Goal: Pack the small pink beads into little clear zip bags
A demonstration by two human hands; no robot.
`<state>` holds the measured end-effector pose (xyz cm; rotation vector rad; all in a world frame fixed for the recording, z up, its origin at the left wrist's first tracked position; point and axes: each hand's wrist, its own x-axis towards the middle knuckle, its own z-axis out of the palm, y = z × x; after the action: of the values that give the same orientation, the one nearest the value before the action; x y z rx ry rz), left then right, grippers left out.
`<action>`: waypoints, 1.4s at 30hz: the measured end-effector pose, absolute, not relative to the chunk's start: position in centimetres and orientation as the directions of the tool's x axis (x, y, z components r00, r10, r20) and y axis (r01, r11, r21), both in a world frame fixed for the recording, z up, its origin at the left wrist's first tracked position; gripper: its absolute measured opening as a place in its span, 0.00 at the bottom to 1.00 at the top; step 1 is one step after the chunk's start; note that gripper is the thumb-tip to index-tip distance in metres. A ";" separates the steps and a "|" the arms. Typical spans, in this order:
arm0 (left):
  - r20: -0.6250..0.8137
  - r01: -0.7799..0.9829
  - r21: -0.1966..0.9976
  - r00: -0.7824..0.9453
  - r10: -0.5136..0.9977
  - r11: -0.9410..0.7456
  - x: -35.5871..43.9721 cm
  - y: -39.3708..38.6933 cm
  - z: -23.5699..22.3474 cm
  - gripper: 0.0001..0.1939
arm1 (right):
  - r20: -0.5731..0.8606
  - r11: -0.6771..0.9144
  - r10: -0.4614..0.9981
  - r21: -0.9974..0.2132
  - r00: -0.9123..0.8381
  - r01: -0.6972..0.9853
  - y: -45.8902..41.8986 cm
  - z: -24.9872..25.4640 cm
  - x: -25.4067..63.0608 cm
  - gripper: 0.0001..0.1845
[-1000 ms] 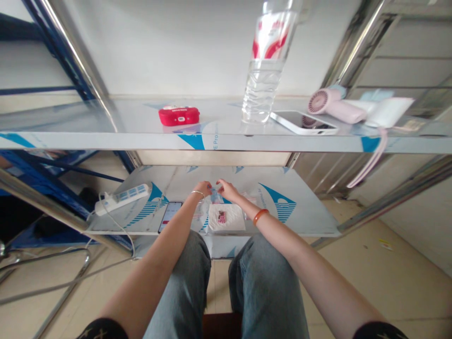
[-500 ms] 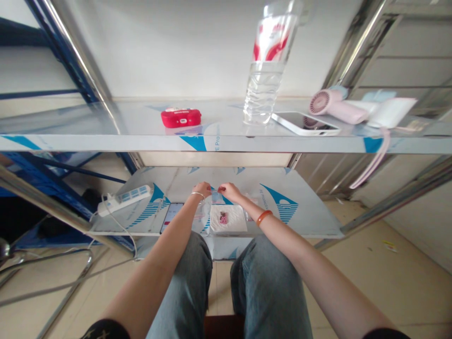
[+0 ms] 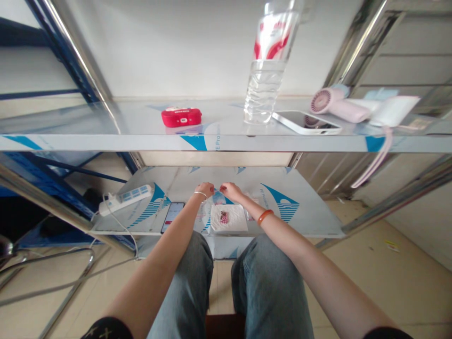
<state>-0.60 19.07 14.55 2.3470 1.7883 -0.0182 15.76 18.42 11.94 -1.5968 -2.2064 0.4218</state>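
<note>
My left hand (image 3: 205,189) and my right hand (image 3: 230,190) face each other with a small gap between them, over the lower shelf (image 3: 310,214). Both have their fingers pinched; whatever they grip is too thin or small to make out. Just in front of them, nearer to me, a white square pad (image 3: 235,219) of cloth or tissue carries a cluster of pink and dark beads (image 3: 224,217). Clear plastic packets (image 3: 252,201) lie partly behind my right wrist. A phone (image 3: 171,214) with a lit screen rests left of my left forearm.
A white power strip (image 3: 125,199) with a cable sits at the lower shelf's left. The upper shelf (image 3: 141,142) overhangs beyond my hands, bearing a red case (image 3: 181,117), a water bottle (image 3: 268,70), a white phone (image 3: 306,123) and a pink handheld fan (image 3: 341,104) with a dangling strap.
My left hand has shifted very slightly to the right. The pinched fingers of both hands stay close together; the beads and pad lie as before.
</note>
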 end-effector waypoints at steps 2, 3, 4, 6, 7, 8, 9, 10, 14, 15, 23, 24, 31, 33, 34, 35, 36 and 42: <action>-0.124 0.955 0.135 0.280 0.952 -0.263 -0.7 18.9 14.7 0.10 | 0.137 0.321 0.947 -0.456 -0.291 0.830 18.1 12.2 15.7 0.09; -0.123 0.955 0.131 0.284 0.951 -0.268 -0.7 18.9 14.7 0.10 | 0.141 0.327 0.945 -0.455 -0.295 0.828 17.9 12.4 15.6 0.10; -0.122 0.954 0.127 0.287 0.950 -0.272 -0.7 18.8 14.8 0.09 | 0.146 0.334 0.943 -0.450 -0.301 0.828 17.7 12.5 15.6 0.10; -0.120 0.953 0.120 0.292 0.949 -0.278 -0.7 18.6 14.9 0.09 | 0.146 0.346 0.938 -0.428 -0.314 0.835 17.3 12.9 15.4 0.10; -0.119 0.952 0.118 0.295 0.948 -0.281 -0.7 18.6 14.9 0.09 | 0.141 0.352 0.936 -0.409 -0.323 0.842 17.2 13.0 15.3 0.10; -0.118 0.952 0.117 0.298 0.947 -0.284 -0.6 18.6 14.9 0.09 | 0.137 0.358 0.934 -0.386 -0.330 0.850 17.0 13.2 15.2 0.09; -0.115 0.950 0.116 0.302 0.946 -0.289 -0.5 18.5 14.9 0.09 | 0.135 0.362 0.932 -0.363 -0.336 0.858 16.9 13.3 15.1 0.09; -0.111 0.948 0.117 0.309 0.944 -0.297 -0.5 18.5 14.9 0.10 | 0.132 0.366 0.930 -0.343 -0.342 0.865 16.8 13.4 15.1 0.10; -0.082 0.930 0.124 0.356 0.931 -0.345 0.0 18.5 14.9 0.11 | 0.122 0.373 0.928 -0.299 -0.353 0.878 16.7 13.5 15.1 0.10; -0.078 0.927 0.120 0.366 0.927 -0.356 0.1 18.4 14.9 0.12 | 0.122 0.375 0.927 -0.292 -0.355 0.880 16.8 13.4 15.2 0.11; -0.109 0.924 0.051 0.382 0.918 -0.378 1.5 18.1 15.1 0.15 | 0.154 0.427 0.904 -0.300 -0.398 0.853 17.3 13.1 15.7 0.14; -0.111 0.925 0.049 0.381 0.918 -0.378 1.6 18.1 15.2 0.15 | 0.152 0.426 0.905 -0.303 -0.398 0.852 17.3 13.1 15.7 0.14; -0.090 0.933 0.079 0.357 0.930 -0.351 1.6 17.6 15.6 0.13 | 0.090 0.384 0.923 -0.275 -0.374 0.882 16.6 13.9 15.7 0.16; -0.089 0.931 0.085 0.361 0.928 -0.354 1.7 17.5 15.7 0.13 | 0.068 0.379 0.924 -0.272 -0.376 0.884 16.3 14.2 15.7 0.18; -0.089 0.929 0.086 0.368 0.926 -0.360 1.8 17.4 15.7 0.13 | 0.060 0.379 0.924 -0.273 -0.377 0.884 16.2 14.2 15.8 0.18; -0.090 0.926 0.086 0.376 0.922 -0.369 1.9 17.4 15.7 0.13 | 0.054 0.379 0.924 -0.275 -0.379 0.884 16.1 14.3 15.8 0.18; -0.089 0.922 0.083 0.384 0.919 -0.378 1.9 17.4 15.8 0.14 | 0.050 0.380 0.923 -0.276 -0.382 0.883 16.1 14.3 15.9 0.18; -0.090 0.923 0.045 0.386 0.918 -0.383 2.1 17.5 15.7 0.13 | 0.032 0.391 0.916 -0.291 -0.400 0.873 16.3 14.2 15.6 0.16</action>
<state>2.15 17.45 15.68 2.5416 1.6924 -0.0769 15.63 16.28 14.17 -1.6012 -2.4590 0.3398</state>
